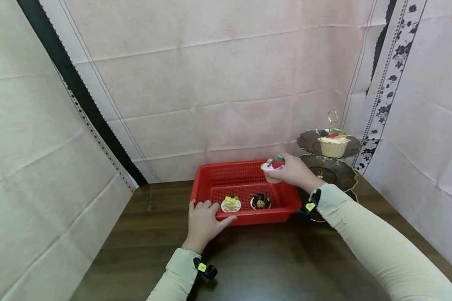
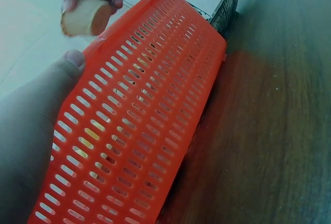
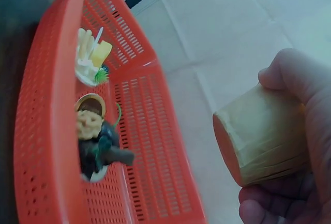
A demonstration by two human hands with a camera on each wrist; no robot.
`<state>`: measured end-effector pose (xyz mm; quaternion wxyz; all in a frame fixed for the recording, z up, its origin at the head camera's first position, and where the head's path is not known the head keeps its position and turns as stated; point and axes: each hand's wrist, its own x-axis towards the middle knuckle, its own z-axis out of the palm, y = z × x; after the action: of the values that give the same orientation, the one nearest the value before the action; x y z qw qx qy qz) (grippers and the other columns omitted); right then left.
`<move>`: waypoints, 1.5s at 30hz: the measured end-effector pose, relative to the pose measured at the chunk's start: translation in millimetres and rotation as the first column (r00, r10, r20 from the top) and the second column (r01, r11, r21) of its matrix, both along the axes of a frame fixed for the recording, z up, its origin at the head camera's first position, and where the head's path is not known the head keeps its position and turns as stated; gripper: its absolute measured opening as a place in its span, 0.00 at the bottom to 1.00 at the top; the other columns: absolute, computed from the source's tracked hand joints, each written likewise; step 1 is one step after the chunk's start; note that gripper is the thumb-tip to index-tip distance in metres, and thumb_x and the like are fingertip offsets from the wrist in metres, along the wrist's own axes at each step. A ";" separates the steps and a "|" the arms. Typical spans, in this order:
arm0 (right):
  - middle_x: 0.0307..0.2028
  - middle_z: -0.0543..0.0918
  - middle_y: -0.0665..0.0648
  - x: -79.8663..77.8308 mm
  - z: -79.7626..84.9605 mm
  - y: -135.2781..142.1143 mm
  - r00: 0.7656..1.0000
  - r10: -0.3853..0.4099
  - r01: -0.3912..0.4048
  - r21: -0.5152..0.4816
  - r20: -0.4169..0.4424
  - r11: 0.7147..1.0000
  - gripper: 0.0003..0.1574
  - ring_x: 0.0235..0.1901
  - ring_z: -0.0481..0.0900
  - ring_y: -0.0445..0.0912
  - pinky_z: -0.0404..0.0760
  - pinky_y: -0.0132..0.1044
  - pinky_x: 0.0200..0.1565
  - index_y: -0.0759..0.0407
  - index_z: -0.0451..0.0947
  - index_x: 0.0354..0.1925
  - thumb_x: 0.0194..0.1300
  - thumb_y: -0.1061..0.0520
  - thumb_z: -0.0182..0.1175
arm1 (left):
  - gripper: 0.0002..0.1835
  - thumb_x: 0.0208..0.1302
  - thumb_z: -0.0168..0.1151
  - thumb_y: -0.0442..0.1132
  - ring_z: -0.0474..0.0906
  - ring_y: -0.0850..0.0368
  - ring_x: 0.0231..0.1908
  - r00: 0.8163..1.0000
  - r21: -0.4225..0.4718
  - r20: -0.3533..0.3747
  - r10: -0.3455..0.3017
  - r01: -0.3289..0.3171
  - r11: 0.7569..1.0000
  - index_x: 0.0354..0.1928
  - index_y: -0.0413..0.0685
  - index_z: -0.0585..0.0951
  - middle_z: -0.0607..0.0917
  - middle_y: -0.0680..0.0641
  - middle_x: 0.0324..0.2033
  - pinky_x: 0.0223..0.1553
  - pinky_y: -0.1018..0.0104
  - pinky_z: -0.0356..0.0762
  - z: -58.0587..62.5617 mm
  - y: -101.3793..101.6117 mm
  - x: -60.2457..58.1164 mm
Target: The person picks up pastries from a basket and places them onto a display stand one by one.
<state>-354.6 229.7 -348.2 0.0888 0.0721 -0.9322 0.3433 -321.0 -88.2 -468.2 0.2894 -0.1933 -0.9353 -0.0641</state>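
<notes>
My right hand [image 1: 296, 170] grips a decorated cupcake [image 1: 269, 168] above the right part of a red plastic basket [image 1: 256, 215]. White-lilac frosting and a red, strawberry-like topping show on it; the right wrist view shows its pale wrapper [image 3: 266, 136] and flat base. At the basket's front left corner, my left hand [image 1: 203, 223] holds the rim between thumb and fingers. Inside the basket sit two more cupcakes: one with yellow cubes [image 1: 231, 204] on the left, and a dark-topped one [image 1: 260, 201] nearer the middle.
Right of the basket stands a tiered dark stand [image 1: 325, 172] with gold edges and a ring handle. A fruit-topped cupcake [image 1: 333, 147] rests on its top tier. Pale cloth walls [image 1: 229, 96] surround the brown wooden table [image 1: 154, 234].
</notes>
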 end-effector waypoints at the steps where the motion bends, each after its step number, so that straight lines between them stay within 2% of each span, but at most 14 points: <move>1: 0.44 0.82 0.62 3.9 0.3 4.1 1.000 -0.010 0.010 0.011 0.002 1.000 0.42 0.39 0.80 0.52 0.81 0.41 0.38 0.60 0.71 0.57 0.55 0.36 0.71 | 0.37 0.54 0.57 0.79 0.80 0.48 0.39 1.000 -0.002 0.001 0.001 -0.001 1.000 0.41 0.53 0.87 0.86 0.49 0.36 0.62 0.32 0.65 -0.2 -0.3 0.0; 10: 0.47 0.81 0.67 40.8 2.6 49.2 0.997 -0.074 0.071 0.086 0.037 0.994 0.51 0.42 0.80 0.56 0.81 0.43 0.38 0.68 0.66 0.63 0.58 0.34 0.68 | 0.37 0.55 0.56 0.79 0.81 0.48 0.40 1.000 0.000 -0.016 -0.008 0.008 1.000 0.41 0.53 0.87 0.86 0.48 0.37 0.62 0.32 0.65 0.0 -0.8 -0.7; 18: 0.48 0.81 0.71 57.1 -2.7 93.4 0.991 -0.133 0.132 0.114 -0.002 0.985 0.52 0.44 0.80 0.60 0.80 0.52 0.42 0.70 0.69 0.61 0.58 0.31 0.67 | 0.37 0.55 0.56 0.79 0.80 0.48 0.40 1.000 0.000 0.001 -0.006 0.006 1.000 0.41 0.53 0.87 0.86 0.48 0.36 0.63 0.32 0.64 1.4 -0.8 1.2; 24: 0.43 0.82 0.72 56.9 -6.6 121.4 0.986 -0.161 0.163 0.083 -0.034 0.983 0.50 0.38 0.80 0.59 0.78 0.44 0.35 0.73 0.67 0.60 0.60 0.35 0.69 | 0.37 0.55 0.56 0.79 0.80 0.48 0.40 1.000 0.002 -0.002 -0.003 0.003 1.000 0.41 0.53 0.87 0.86 0.48 0.36 0.63 0.32 0.64 1.4 -1.2 1.3; 28: 0.41 0.81 0.73 54.5 -10.9 137.3 0.982 -0.182 0.185 0.078 -0.041 0.980 0.53 0.37 0.80 0.58 0.77 0.41 0.32 0.78 0.65 0.59 0.60 0.35 0.69 | 0.37 0.55 0.56 0.79 0.80 0.48 0.40 1.000 -0.003 -0.012 -0.004 0.004 1.000 0.41 0.53 0.87 0.86 0.48 0.36 0.63 0.32 0.65 0.4 -1.2 0.9; 37: 0.47 0.79 0.75 47.0 -19.9 153.4 0.979 -0.203 0.204 0.046 -0.029 0.978 0.49 0.42 0.80 0.60 0.78 0.40 0.37 0.78 0.65 0.59 0.62 0.38 0.67 | 0.37 0.55 0.57 0.79 0.80 0.48 0.40 1.000 -0.007 0.006 0.001 -0.001 1.000 0.41 0.53 0.87 0.86 0.48 0.36 0.63 0.33 0.65 1.6 -0.3 1.7; 45: 0.46 0.80 0.75 42.8 -26.7 159.3 0.975 -0.219 0.220 0.087 -0.028 0.971 0.48 0.43 0.81 0.62 0.78 0.41 0.37 0.76 0.67 0.57 0.63 0.35 0.65 | 0.37 0.55 0.56 0.79 0.80 0.48 0.39 1.000 -0.008 0.004 -0.004 0.004 1.000 0.40 0.53 0.87 0.86 0.48 0.36 0.63 0.33 0.65 1.1 -1.0 -0.6</move>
<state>-311.9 388.9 -374.9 0.1314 -0.0244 -0.9481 0.2884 -321.5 -89.2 -467.1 0.2869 -0.1963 -0.9356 -0.0614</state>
